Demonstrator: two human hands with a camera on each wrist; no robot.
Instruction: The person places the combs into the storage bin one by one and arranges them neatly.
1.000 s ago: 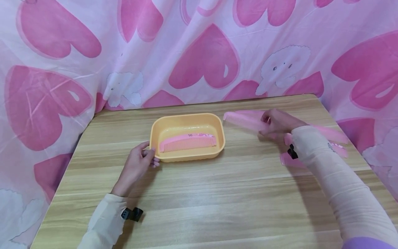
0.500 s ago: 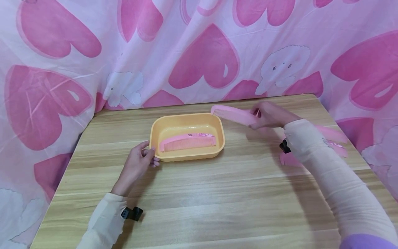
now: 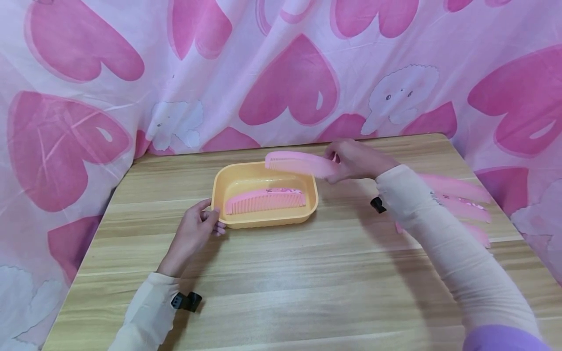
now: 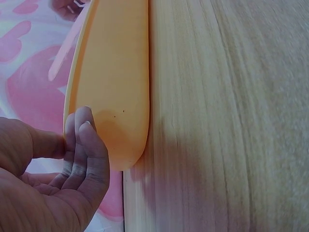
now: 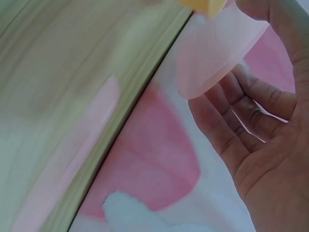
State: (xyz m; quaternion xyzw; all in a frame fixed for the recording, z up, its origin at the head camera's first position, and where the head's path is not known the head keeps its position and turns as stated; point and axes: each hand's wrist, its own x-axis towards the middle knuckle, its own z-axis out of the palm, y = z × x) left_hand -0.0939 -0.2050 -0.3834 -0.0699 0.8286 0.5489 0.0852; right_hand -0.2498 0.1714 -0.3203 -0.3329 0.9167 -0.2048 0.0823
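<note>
A yellow plastic tub (image 3: 259, 224) with rounded corners stands on the table. Inside it lies a pink comb (image 3: 265, 201), teeth toward me, with a printed pattern on its spine. At the tub's near left corner, my left hand (image 3: 190, 236) pinches the rim between thumb and fingers; the left wrist view shows this grip on the tub wall (image 4: 113, 67) up close. My right hand (image 3: 357, 160) holds a second pink comb (image 3: 293, 162) by one end. That comb hangs over the tub's back right rim, its free end pointing left. Fingers and thumb clasp the comb (image 5: 215, 55) in the right wrist view.
Several more pink combs (image 3: 458, 189) lie at the table's right side, partly hidden by my right sleeve (image 3: 432, 234). A pink curtain with hearts (image 3: 287, 83) hangs behind the wooden table (image 3: 281, 292) and along both its sides.
My right hand has lifted the pink comb off the table's right part and carried it left, over the tub's rim. My left hand and the tub have stayed in place.
</note>
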